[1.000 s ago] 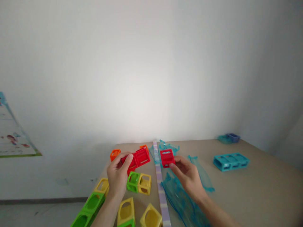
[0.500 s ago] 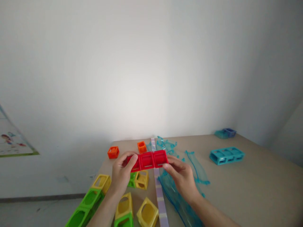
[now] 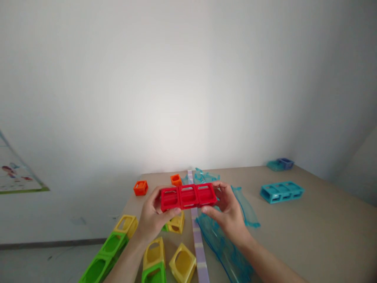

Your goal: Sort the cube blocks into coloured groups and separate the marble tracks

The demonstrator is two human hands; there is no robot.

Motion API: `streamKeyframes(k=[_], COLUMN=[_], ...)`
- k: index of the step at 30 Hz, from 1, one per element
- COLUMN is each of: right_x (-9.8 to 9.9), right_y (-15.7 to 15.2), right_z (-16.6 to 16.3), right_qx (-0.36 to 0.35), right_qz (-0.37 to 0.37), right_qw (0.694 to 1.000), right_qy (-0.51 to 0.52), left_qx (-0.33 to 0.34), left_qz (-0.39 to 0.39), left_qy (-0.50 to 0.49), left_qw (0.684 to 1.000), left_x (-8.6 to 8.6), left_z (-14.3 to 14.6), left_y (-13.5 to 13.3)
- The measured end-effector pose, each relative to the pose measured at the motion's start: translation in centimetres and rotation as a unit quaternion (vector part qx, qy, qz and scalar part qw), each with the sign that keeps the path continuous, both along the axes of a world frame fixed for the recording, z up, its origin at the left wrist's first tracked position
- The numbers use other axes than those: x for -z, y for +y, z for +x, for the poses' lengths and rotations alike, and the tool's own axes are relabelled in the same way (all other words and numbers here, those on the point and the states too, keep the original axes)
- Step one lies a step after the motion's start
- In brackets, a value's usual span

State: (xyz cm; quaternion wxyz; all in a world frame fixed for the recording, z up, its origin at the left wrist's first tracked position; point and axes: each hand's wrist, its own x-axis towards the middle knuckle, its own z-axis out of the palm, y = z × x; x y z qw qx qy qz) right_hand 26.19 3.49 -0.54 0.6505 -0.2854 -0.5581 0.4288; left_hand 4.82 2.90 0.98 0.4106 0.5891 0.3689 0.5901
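A row of three joined red hollow cubes (image 3: 187,196) is held up above the tan table (image 3: 309,228). My left hand (image 3: 153,218) is closed on its left end, thumb under the front. My right hand (image 3: 228,208) is closed on its right end, fingers behind and thumb below. Under the hands lie a yellow cube (image 3: 176,223) with a green one beside it, and a lilac strip (image 3: 198,239) running toward me.
Two orange cubes (image 3: 140,188) (image 3: 176,179) sit at the far edge. Yellow cubes (image 3: 182,262) and a green row (image 3: 103,259) lie near left. Clear blue curved pieces (image 3: 226,251) spread right of the strip. A teal three-cube row (image 3: 281,192) and blue pieces (image 3: 281,163) lie far right.
The single red cube in my right hand was joined to the red pair in my left hand. The three-cube row was then lifted slightly and turned to show its front.
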Motion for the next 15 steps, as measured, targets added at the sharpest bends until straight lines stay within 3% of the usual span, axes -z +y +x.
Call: streamKeyframes(k=[4,9,15], right_x=[0.1,0.3,0.1], right_y=[-0.1,0.0,-0.7], right_z=[0.4,0.9,0.8], right_qx=[-0.023,0.014,-0.098], right_qz=[0.043,0.067,0.038], right_qw=[0.994,0.991,0.985], right_qy=[-0.099,-0.119,-0.135], left_qx=[0.004,0.038,0.071], left_qz=[0.026,0.026,0.010], left_qy=[-0.012,-0.035,0.041], left_qw=[1.000,0.998,0.997], left_x=[0.5,1.1,0.3], left_z=[-0.6,-1.1,-0.8], left_y=[0.3,0.7,0.0])
